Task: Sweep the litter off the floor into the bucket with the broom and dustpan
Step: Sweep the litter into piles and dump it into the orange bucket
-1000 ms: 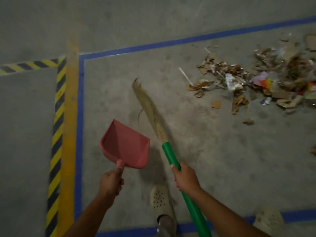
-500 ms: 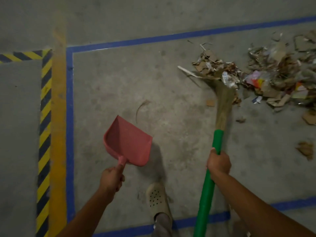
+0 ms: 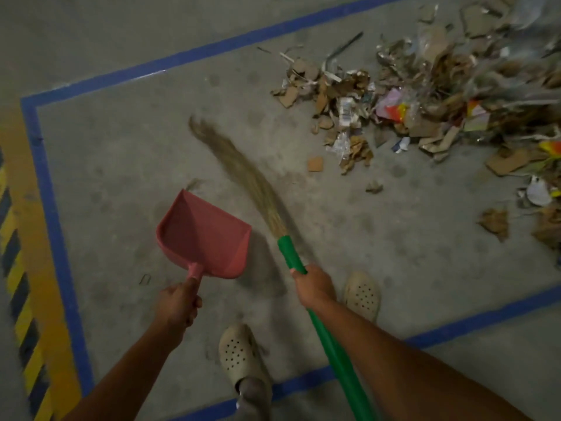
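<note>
Floor: concrete (image 3: 121,153); one blue tape border (image 3: 54,208) runs left of, beyond and behind the dustpan (image 3: 206,235); one striped hazard band (image 3: 18,299) lies further left of the dustpan.
Litter: one loose heap (image 3: 425,101), well right of and beyond the dustpan; cardboard, paper and wrappers, too many pieces to count; a few strays sit on the side nearest the dustpan, among them one cardboard square (image 3: 315,164); none is in the dustpan yet.
Broom: one (image 3: 288,253); green shaft just right of the dustpan, straw head fanned out beyond it and blurred; the head is short of the heap, so I judge this a moment between strokes that draw litter toward the dustpan.
Dustpan: one, pink, empty; mouth turned away from the person; its shadow to the right suggests it is lifted off the floor, probably kept ready until litter is gathered close.
Hands: two; left hand (image 3: 179,302), grip clamped on the dustpan's stub handle; right hand (image 3: 312,284), grip clamped on the broom shaft a little below the straw, a low hold that likely gives one arm better control.
Shoes: two, pale and perforated; one (image 3: 239,357) behind the dustpan, one (image 3: 362,294) right of it.
Bucket: none in view; where it stands cannot be told.
</note>
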